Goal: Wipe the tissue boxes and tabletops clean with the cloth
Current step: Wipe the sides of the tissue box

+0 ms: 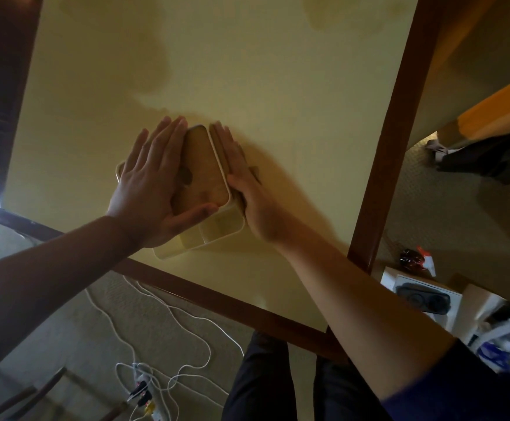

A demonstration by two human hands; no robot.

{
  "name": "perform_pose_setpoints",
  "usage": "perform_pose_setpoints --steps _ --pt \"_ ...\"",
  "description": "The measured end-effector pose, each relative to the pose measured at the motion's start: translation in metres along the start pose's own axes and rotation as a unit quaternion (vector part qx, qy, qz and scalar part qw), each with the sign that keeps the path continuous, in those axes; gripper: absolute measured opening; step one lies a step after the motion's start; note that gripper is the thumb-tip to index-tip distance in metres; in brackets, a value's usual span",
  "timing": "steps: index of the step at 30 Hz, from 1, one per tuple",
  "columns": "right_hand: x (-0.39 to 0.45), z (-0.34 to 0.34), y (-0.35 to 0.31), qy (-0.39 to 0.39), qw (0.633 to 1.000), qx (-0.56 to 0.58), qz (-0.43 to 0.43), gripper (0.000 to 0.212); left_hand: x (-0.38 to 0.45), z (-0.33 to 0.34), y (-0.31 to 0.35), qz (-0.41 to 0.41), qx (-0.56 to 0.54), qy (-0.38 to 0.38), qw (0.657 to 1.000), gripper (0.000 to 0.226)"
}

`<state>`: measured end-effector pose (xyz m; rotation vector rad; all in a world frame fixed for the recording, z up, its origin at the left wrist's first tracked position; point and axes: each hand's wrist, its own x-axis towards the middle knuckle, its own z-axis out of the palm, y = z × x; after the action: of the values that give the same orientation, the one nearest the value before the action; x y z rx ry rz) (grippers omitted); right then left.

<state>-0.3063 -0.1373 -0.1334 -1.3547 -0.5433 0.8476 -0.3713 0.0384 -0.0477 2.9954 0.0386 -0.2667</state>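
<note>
tissue box (200, 174) between flat hands

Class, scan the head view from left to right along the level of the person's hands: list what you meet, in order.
Dark table edge → left hand, flat on the tissue box → right hand, against the box's right side → bare tabletop → brown wooden rail → carpet.

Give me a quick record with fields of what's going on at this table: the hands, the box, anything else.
left hand: flat, fingers straight, pressing the top and left side of the tissue box
right hand: flat, fingers straight, against the box's right side
tissue box: pale casing, wooden lid with a slot, on the table
table: yellowish top, dark wooden edge
cloth: not visible
floor: white cables
</note>
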Motion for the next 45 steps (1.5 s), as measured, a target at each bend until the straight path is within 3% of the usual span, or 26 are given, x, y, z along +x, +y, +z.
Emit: perform_pose_setpoints --steps 9,13,18,21,25,34,39,45 --pt "-0.077 0.002 0.01 -0.04 0.995 0.082 0.05 0.059 0.0 -0.001 -0.001 -0.002 -0.008 0.008 1.0 0.125" --pt "-0.033 0.001 0.003 -0.029 0.996 0.075 0.043 0.049 0.0 0.001 0.0 0.001 -0.003 0.013 1.0 0.123" --pt "0.047 -0.003 -0.018 -0.007 1.0 0.025 -0.006 0.056 0.0 0.0 0.0 0.005 -0.003 0.018 1.0 0.122" --pt "0.053 -0.006 -0.025 0.0 1.0 -0.006 0.002 0.058 0.0 0.0 0.0 0.005 -0.002 0.017 1.0 0.122" --pt "0.005 -0.004 -0.018 0.008 0.997 -0.073 0.004 0.051 -0.001 0.002 -0.001 0.006 0.003 0.02 1.0 0.122" --pt "-0.119 0.015 0.0 0.004 0.998 -0.035 0.044 0.051 0.0 0.002 -0.001 0.002 -0.01 0.022 1.0 0.124" --pt "-0.058 0.014 0.005 0.017 0.998 0.05 0.043 0.056 -0.001 0.001 -0.002 0.0 -0.012 0.025 1.0 0.124" --pt "0.043 -0.006 -0.021 -0.011 0.999 0.0 0.038 0.054 -0.001 0.002 -0.002 -0.001 -0.007 0.025 1.0 0.123"
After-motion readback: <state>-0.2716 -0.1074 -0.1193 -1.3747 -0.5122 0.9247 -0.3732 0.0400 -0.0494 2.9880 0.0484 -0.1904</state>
